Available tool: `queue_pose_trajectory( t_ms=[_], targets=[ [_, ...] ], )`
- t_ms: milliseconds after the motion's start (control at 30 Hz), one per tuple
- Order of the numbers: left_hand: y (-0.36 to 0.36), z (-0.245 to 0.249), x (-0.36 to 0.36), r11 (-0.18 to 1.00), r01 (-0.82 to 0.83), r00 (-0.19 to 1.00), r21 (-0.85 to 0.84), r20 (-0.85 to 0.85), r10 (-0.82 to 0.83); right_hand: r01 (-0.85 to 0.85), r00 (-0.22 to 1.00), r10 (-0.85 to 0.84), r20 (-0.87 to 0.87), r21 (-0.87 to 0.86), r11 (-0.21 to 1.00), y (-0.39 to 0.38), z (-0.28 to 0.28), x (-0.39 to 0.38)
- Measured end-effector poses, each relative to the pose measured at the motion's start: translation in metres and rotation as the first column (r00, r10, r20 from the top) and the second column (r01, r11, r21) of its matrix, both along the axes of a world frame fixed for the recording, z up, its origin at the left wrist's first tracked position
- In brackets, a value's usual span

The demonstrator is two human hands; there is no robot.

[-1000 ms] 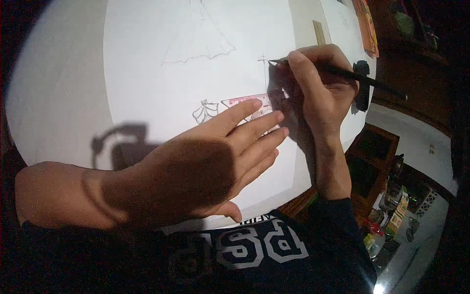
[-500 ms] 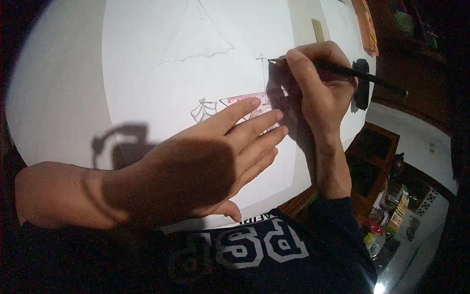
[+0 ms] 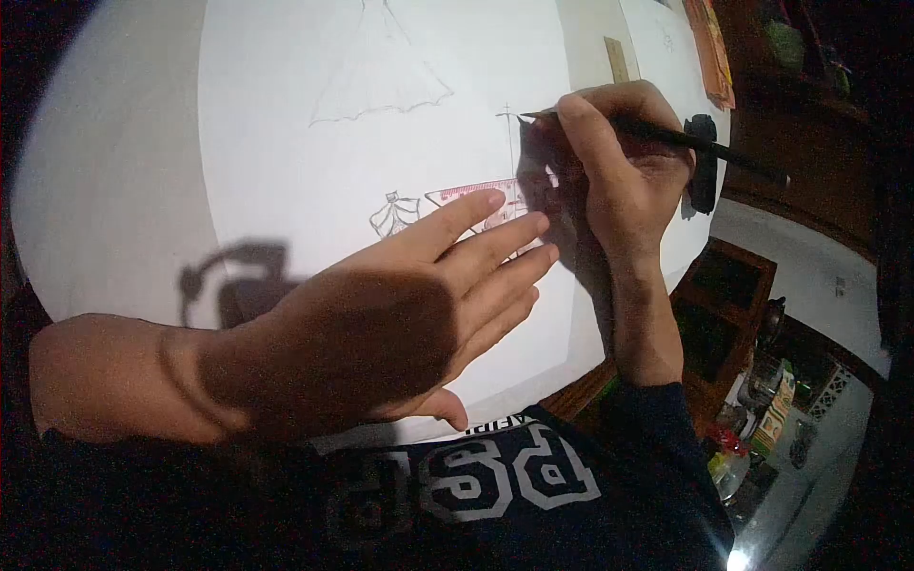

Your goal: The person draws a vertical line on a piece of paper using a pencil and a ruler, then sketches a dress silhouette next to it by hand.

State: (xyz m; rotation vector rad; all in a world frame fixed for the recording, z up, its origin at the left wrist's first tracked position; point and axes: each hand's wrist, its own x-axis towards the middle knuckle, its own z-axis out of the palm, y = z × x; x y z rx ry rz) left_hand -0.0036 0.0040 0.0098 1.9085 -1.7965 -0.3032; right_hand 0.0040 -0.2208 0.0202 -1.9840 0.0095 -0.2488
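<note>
My right hand (image 3: 628, 162) is closed around a dark pencil (image 3: 719, 149), its tip beside a small cross mark at the top of a thin drawn line. My left hand (image 3: 400, 305) lies flat with its fingers stretched out over a clear set square with red markings (image 3: 466, 190), partly hidden under the fingers. Both hands are over a white sheet of paper (image 3: 276, 171). Pencilled on it are a wide flared skirt outline (image 3: 381, 71) and a small dress-like figure (image 3: 394, 214) by my left index finger.
Near the sheet's right side lies a yellowish ruler (image 3: 617, 59). A black object (image 3: 703, 164) rests at the table's right edge, with orange papers (image 3: 709, 48) farther back. Beyond and lower stand a wooden cabinet (image 3: 724, 295) and assorted household items.
The pencil tip has shifted very slightly to the left near the cross mark. My left hand stays in place on the set square.
</note>
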Motion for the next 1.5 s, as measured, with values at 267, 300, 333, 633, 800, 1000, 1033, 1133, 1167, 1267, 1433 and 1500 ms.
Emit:
queue_pose_trajectory(
  t_ms=[267,300,333,633,800,1000,1033,1133,1167,1267,1433,1500],
  targets=[
    [0.0009,0.0010,0.0008,1.000,0.003,1.000,0.011,-0.009,-0.003,-0.009,1.000,0.009,-0.013,-0.058,0.998,0.0033,0.0014,-0.0003],
    [0.0012,0.0004,0.0005,1.000,0.003,1.000,0.011,-0.010,-0.003,-0.009,1.000,0.008,-0.013,-0.058,0.998,0.0026,0.0008,0.0001],
    [0.0017,-0.0002,0.0002,1.000,-0.002,1.000,0.007,-0.022,0.002,-0.027,1.000,0.028,0.011,-0.077,0.997,0.0014,-0.0003,0.0008],
    [0.0012,0.0028,-0.0004,1.000,0.001,1.000,0.026,0.014,-0.001,0.034,0.999,-0.034,-0.043,-0.007,0.999,0.0044,0.0028,-0.0012],
    [0.0019,-0.0011,-0.0012,1.000,-0.010,0.999,-0.018,-0.047,0.009,-0.002,1.000,0.002,0.003,-0.074,0.997,0.0036,0.0014,0.0005],
    [0.0037,-0.0011,-0.0003,1.000,-0.003,0.999,-0.013,-0.048,0.002,-0.018,0.998,0.024,0.059,-0.105,0.994,-0.0008,-0.0016,0.0015],
    [0.0041,-0.0013,-0.0010,1.000,-0.008,0.998,-0.019,-0.060,0.007,-0.013,0.999,0.016,0.042,-0.076,0.997,-0.0009,-0.0014,0.0013],
    [0.0033,-0.0037,-0.0018,0.999,-0.016,0.996,-0.038,-0.087,0.013,-0.003,1.000,0.004,0.024,-0.066,0.998,0.0020,0.0011,0.0011],
    [0.0031,-0.0044,-0.0020,0.999,-0.019,0.995,-0.050,-0.101,0.014,0.002,1.000,0.000,0.023,-0.085,0.996,0.0029,0.0019,0.0010],
    [0.0025,-0.0017,-0.0005,1.000,-0.009,0.998,-0.023,-0.069,0.007,-0.005,0.999,0.007,0.032,-0.080,0.997,0.0029,0.0013,0.0005],
    [0.0025,-0.0030,-0.0010,0.999,-0.012,0.997,-0.038,-0.073,0.009,0.008,1.000,-0.006,0.027,-0.077,0.997,0.0015,0.0021,0.0006],
    [0.0032,-0.0056,-0.0017,0.999,-0.011,0.997,-0.044,-0.076,0.008,0.005,1.000,-0.003,0.031,-0.077,0.997,0.0007,0.0016,0.0014]
  ],
)
